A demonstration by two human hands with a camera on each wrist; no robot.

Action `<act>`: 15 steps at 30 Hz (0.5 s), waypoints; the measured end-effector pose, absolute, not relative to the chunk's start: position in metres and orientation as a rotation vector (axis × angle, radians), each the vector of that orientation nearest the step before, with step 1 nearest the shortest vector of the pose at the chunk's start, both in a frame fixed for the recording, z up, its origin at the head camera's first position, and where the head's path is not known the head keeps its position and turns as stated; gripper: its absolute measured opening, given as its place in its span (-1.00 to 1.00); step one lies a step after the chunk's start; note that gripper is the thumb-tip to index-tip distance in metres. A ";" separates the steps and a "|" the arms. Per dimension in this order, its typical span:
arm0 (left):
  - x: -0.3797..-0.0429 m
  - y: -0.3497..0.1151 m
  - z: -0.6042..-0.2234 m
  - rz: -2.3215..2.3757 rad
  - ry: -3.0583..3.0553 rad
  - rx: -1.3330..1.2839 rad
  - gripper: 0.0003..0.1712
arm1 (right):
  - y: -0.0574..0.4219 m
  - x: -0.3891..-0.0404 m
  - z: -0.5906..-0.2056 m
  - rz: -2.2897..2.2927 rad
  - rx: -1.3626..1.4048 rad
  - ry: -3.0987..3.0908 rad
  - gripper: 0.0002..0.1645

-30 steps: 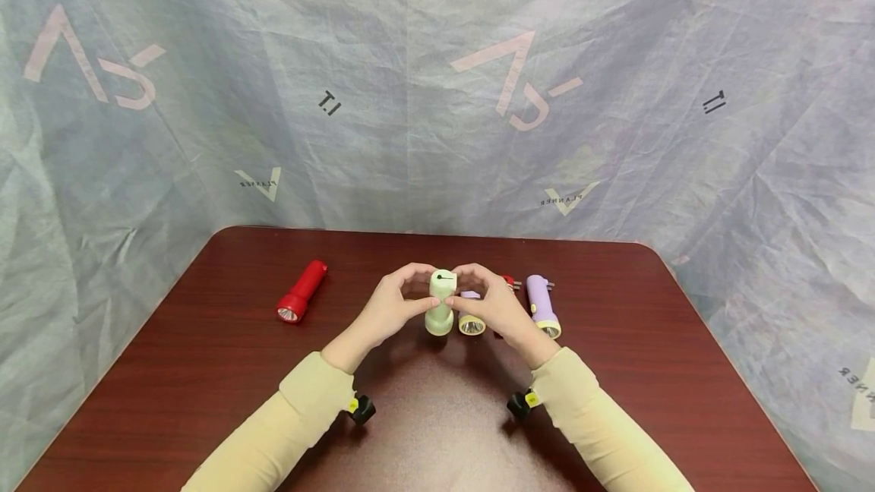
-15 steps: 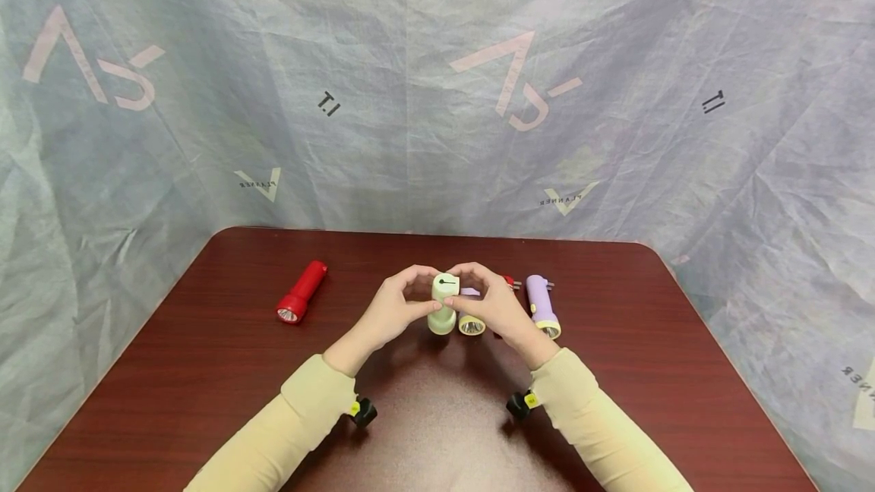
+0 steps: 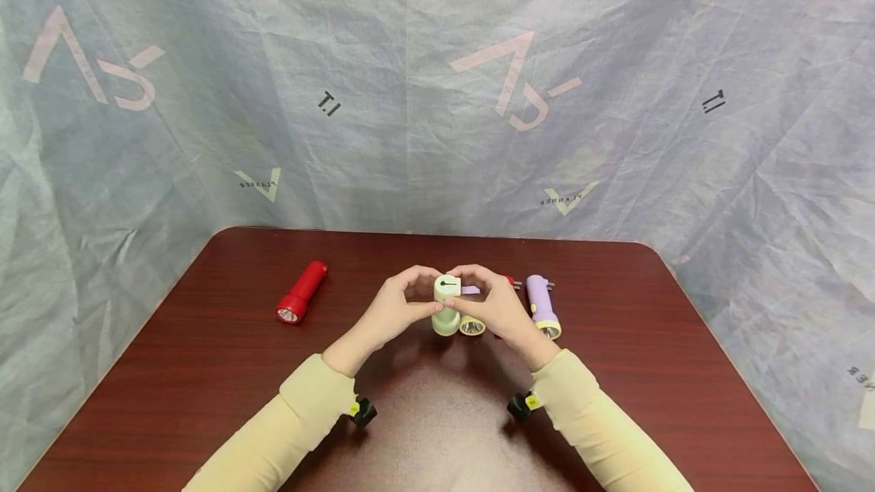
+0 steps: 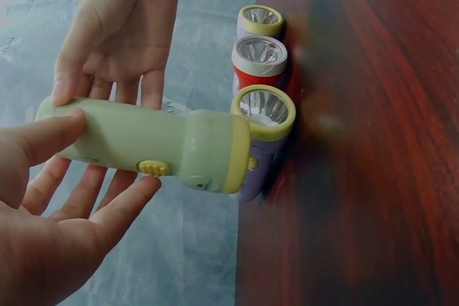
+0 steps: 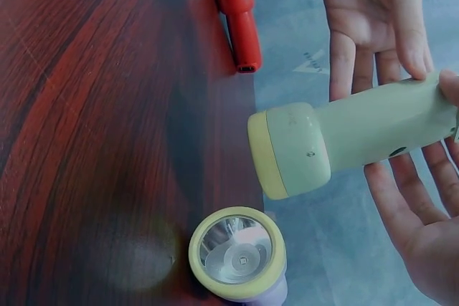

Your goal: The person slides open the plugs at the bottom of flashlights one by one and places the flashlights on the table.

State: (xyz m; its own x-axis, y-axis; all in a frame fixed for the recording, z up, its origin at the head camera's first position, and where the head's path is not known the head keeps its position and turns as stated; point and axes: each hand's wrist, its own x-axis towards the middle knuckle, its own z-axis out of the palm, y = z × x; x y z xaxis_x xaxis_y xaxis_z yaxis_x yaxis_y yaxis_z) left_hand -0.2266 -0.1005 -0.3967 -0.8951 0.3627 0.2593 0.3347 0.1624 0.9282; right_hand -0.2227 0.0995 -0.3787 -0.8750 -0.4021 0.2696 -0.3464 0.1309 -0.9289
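Observation:
Between both hands, a pale green flashlight [image 3: 446, 316] with a yellow lens rim is held lens end down. My left hand [image 3: 388, 317] grips its body from the left, thumb on the near side. From the right, my right hand [image 3: 497, 308] pinches the upper part with thumb and fingers. In the left wrist view a yellow slide switch [image 4: 154, 168] shows on the body, with a left fingertip close by it. A purple flashlight [image 3: 472, 325] with a yellow rim lies just right of the green one, partly hidden by the right hand.
On the dark red wooden table [image 3: 171, 401], a red flashlight [image 3: 303, 292] lies at the left. A second purple flashlight [image 3: 540, 298] with plug prongs lies at the right. Between the purple ones is a red flashlight with a white rim [image 4: 259, 61]. A grey cloth [image 3: 410, 97] hangs behind.
The green flashlight has shifted slightly right between the hands, and its end cap faces the head camera a little more. Both arms stay nearly in place.

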 end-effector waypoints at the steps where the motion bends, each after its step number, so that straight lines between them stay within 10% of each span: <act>1: -0.229 -0.101 -0.400 1.886 2.374 0.706 -0.54 | 0.100 -0.223 -0.379 -1.885 -0.773 2.335 -0.58; 15: -0.228 -0.104 -0.393 1.845 2.284 0.539 -0.66 | 0.100 -0.219 -0.380 -1.840 -0.732 2.362 -0.58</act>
State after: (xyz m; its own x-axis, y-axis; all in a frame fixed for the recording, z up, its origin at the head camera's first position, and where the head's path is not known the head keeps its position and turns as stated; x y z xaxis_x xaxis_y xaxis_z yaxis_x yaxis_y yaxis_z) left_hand -0.2275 -0.1038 -0.3935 -0.9230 0.3708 0.1030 0.1787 0.1757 0.9681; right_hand -0.2189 0.1005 -0.3800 -0.8855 -0.3991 0.2380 -0.3285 0.1754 -0.9281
